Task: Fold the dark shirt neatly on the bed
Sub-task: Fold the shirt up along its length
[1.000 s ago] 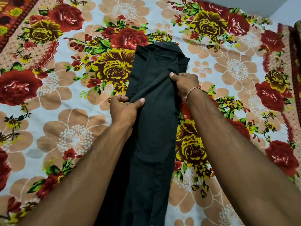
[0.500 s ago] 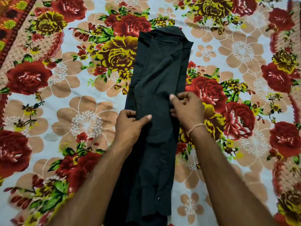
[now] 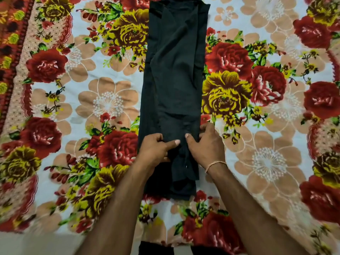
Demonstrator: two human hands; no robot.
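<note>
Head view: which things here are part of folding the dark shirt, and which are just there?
Part of the job:
- dark shirt, folded into a long strip down the bed
- left hand, gripping its near end
- right hand, gripping beside it
- floral bedsheet, the surface it lies on

Just there:
- thread bracelet on the right wrist
- patterned border at the sheet's left edge

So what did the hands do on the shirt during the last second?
Both hands slid down the dark shirt toward the person, from near its collar end to near its hem end. The left hand and right hand pinch the cloth as before. The shirt stays a long narrow strip on the floral bedsheet.
</note>
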